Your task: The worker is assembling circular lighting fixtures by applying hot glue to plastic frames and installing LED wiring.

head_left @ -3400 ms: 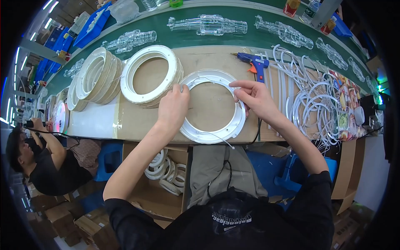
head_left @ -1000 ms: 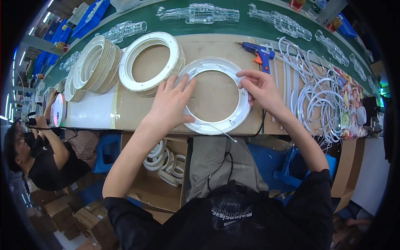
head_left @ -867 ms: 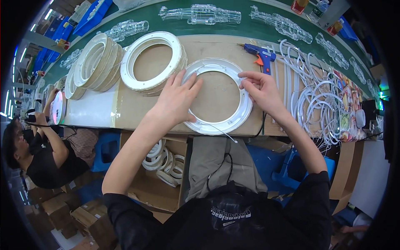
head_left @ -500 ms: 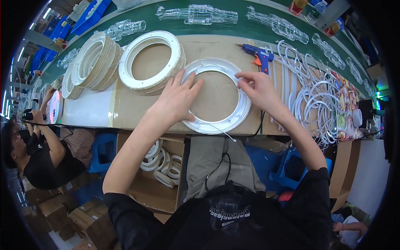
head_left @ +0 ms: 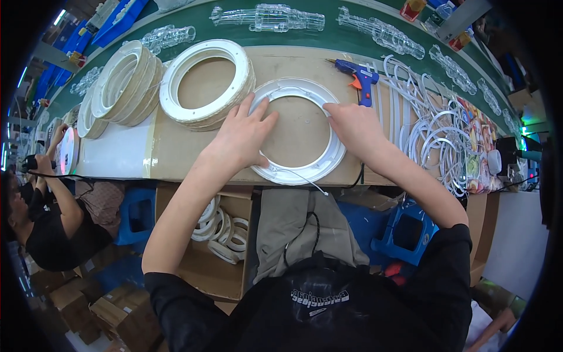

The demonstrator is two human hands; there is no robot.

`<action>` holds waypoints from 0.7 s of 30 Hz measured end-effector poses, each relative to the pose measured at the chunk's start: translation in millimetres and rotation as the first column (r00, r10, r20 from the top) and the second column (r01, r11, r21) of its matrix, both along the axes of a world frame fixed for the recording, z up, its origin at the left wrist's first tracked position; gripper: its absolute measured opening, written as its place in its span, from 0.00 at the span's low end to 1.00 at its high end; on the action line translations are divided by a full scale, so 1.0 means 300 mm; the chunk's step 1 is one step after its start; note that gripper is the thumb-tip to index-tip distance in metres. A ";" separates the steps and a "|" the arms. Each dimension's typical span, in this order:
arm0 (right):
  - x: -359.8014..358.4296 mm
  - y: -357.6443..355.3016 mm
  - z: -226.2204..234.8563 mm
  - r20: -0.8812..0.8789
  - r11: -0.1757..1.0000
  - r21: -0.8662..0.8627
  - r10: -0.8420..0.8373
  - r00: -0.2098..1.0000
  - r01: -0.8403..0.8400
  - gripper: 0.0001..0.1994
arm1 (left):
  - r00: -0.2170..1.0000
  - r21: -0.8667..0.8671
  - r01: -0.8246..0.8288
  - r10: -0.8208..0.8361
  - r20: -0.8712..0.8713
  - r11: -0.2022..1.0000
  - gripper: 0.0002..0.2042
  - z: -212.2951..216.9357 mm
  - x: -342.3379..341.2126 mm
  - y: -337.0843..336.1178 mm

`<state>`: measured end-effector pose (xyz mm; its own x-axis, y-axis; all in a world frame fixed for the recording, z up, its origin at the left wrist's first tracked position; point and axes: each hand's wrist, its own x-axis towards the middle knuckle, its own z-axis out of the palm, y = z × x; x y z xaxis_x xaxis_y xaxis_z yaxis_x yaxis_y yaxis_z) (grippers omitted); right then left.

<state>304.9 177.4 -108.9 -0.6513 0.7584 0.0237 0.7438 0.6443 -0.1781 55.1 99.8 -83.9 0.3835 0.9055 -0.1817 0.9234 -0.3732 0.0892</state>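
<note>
Head view: white ring flat between two hands

We note the white ring point(head_left: 321, 168) lying flat on the cardboard-covered counter point(head_left: 193, 158), just right of the nearest ring stack point(head_left: 170, 88) and on the near side of the glue gun point(head_left: 365, 79). Left hand point(head_left: 237, 138): grip spread, not closed; fingers over the upper-left rim, thumb at the lower left. Right hand point(head_left: 355, 126): fingers bent at the upper-right part. Whether that grip pinches anything we cannot tell; the hand itself hides it. Thin white lead point(head_left: 309, 180) trails past the near edge.

Handling, by our judgement: light, fairly stiff, probably plastic, its smooth face a little slippery. Lead looks the fragile part, easily tugged. We would take hold at opposite sides of the outer rim, fingers clear of the lead.
</note>
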 end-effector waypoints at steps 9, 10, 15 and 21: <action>0.022 -0.022 0.001 -0.026 0.992 0.098 0.084 0.996 -0.081 0.09 | 1.000 -0.010 -0.012 0.012 0.004 1.000 0.48 0.002 0.002 -0.002; 0.020 -0.028 0.015 -0.064 0.997 0.049 0.060 0.996 -0.057 0.10 | 1.000 -0.011 -0.013 0.013 0.003 1.000 0.48 0.000 -0.001 -0.003; 0.058 -0.035 0.017 -0.259 0.988 0.051 0.156 0.953 -0.147 0.12 | 0.998 0.021 -0.011 0.010 0.059 1.000 0.48 -0.002 -0.001 0.000; 0.042 -0.038 0.041 -0.075 0.986 -0.045 0.157 0.985 -0.161 0.13 | 0.999 -0.030 -0.023 0.022 -0.028 0.999 0.48 0.023 0.024 0.007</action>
